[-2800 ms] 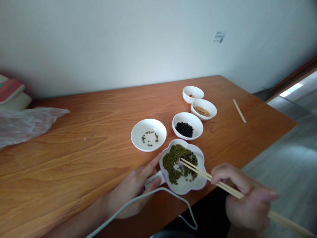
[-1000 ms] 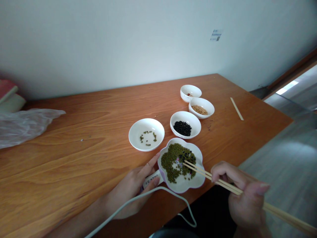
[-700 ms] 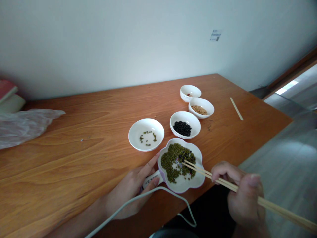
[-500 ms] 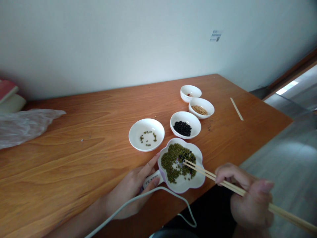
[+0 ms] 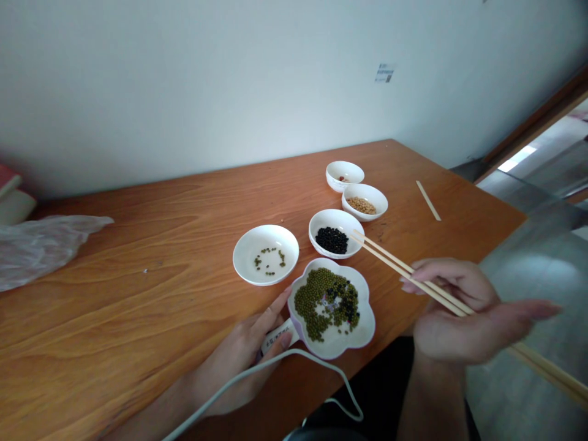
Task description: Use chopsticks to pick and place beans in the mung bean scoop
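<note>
White bowls [image 5: 245,248]: 4. Flower-shaped dish [image 5: 361,331]: 1. Left hand [image 5: 245,349]: 1. Right hand [image 5: 459,335]: 1. Chopsticks [image 5: 390,262]: 2. Loose pale stick [image 5: 429,201]: 1. Cable [image 5: 321,361]: 1. Plastic bag [image 5: 46,248]: 1. Label [image 5: 384,73]: 1. Counter [image 5: 160,226]: 1. Beans [image 5: 313,297]: too many to count.

Nothing can be read for certain. Dark characters run along the white label [image 5: 277,336] on the handle [image 5: 295,331] of the flower-shaped dish [image 5: 365,331], and the sticker [image 5: 384,73] on the wall [image 5: 184,92] bears bluish print lines and a small dark square, all too small.
</note>
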